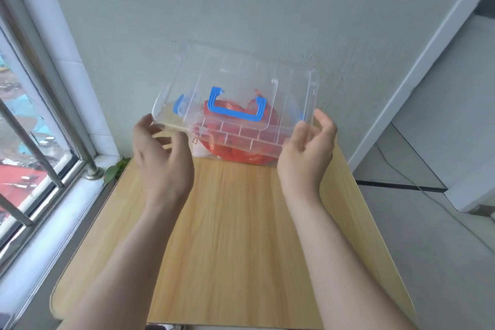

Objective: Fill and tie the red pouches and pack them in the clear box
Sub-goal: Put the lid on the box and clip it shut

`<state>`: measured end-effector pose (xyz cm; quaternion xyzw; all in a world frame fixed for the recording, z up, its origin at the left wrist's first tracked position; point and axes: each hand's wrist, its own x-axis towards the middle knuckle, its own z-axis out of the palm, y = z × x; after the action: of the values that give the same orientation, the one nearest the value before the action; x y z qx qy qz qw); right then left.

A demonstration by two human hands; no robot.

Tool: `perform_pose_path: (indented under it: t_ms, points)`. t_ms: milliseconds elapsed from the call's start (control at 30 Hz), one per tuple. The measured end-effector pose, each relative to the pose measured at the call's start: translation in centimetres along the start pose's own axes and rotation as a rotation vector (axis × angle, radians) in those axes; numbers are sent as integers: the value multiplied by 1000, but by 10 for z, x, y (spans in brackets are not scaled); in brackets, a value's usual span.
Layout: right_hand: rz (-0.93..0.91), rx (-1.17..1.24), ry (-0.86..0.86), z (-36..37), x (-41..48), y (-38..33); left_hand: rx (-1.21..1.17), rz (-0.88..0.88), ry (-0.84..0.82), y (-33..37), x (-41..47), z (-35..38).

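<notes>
Closing the packed box is underway: left grip (160, 147) and right grip (305, 147) are pinching the near corners of the clear lid (241, 75), holding it tilted above the clear box (201, 153), where red pouches (249, 154) are lying at the counter's (235, 222) far end. Lowering it squarely and pressing down is probably coming next.

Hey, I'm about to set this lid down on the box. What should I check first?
1. Grip: left hand and right hand each hold a near corner of the clear lid: ok.
2. Lid level with the clear box: it is tilted above it: not ok.
3. Red pouches inside the box: ok.
4. Pouches below the rim: cannot tell.
5. Blue side latch swung clear: cannot tell.
6. Box resting on the wooden table: ok.
</notes>
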<state>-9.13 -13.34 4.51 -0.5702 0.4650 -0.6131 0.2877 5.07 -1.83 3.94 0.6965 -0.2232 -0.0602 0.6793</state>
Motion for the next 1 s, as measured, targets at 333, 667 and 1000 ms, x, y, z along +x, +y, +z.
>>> perform_pose_path:
  t_ms: [333, 667, 1000]
  points:
    - [119, -262, -86, 31, 46, -9, 42, -70, -292, -10, 30, 12]
    - [129, -557, -259, 37, 49, 17, -105, -182, -470, 5, 29, 11]
    - [135, -552, -283, 26, 46, 13, -268, -312, -180, -11, 38, 14]
